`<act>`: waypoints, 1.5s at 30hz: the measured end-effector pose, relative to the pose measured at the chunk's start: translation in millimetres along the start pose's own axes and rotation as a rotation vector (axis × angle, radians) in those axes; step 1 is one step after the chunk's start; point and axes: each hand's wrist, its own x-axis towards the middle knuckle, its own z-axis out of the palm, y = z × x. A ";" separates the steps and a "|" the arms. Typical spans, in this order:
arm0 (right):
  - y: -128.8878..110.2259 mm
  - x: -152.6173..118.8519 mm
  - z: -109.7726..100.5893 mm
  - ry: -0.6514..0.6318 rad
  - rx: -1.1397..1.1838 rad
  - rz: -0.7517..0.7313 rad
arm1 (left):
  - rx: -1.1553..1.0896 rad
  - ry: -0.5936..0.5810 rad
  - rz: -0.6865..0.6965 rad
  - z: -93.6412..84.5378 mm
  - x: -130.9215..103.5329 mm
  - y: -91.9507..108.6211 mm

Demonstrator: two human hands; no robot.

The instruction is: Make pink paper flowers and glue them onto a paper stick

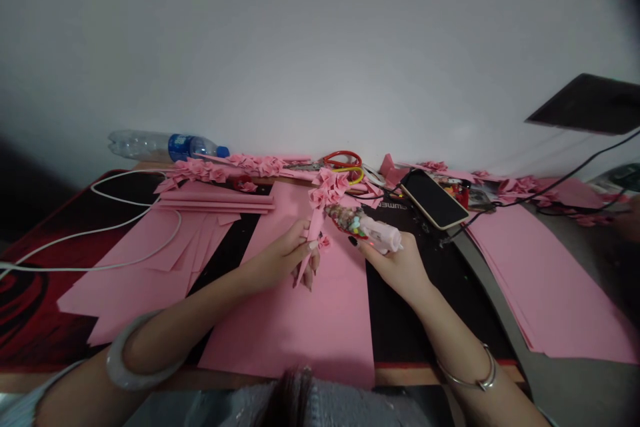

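My left hand (295, 253) is closed around the rolled stem of a pink paper flower bunch (327, 188), which it holds upright over the middle of the desk. In my right hand (397, 260) is a pale glue gun (383, 235) with a decorated front part, its nozzle pointing left at the top of the stem. Nozzle and paper lie very close; whether they touch I cannot tell. A small paper flower (325, 241) shows beside the stem. Under both hands lies a large pink paper sheet (300, 327).
To the left are stacked pink sheets (135, 267), rolled paper tubes (215, 203) and a white cable (100, 269). A plastic bottle (150, 145) lies along the wall. Scissors with red handles (343, 157), a phone (435, 199), black cable (550, 187) and more pink sheets (555, 287) sit behind and right.
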 end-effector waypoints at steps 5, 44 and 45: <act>-0.3 -0.8 -1.4 -0.044 0.000 -0.005 | -0.013 0.006 -0.004 -0.4 0.9 -1.4; 0.2 -2.2 -1.7 -0.023 -0.027 0.015 | -0.150 0.030 -0.015 -3.2 3.5 -2.8; 0.9 -2.2 -3.3 -0.014 -0.037 0.024 | -0.158 0.038 -0.017 -3.4 3.6 -2.0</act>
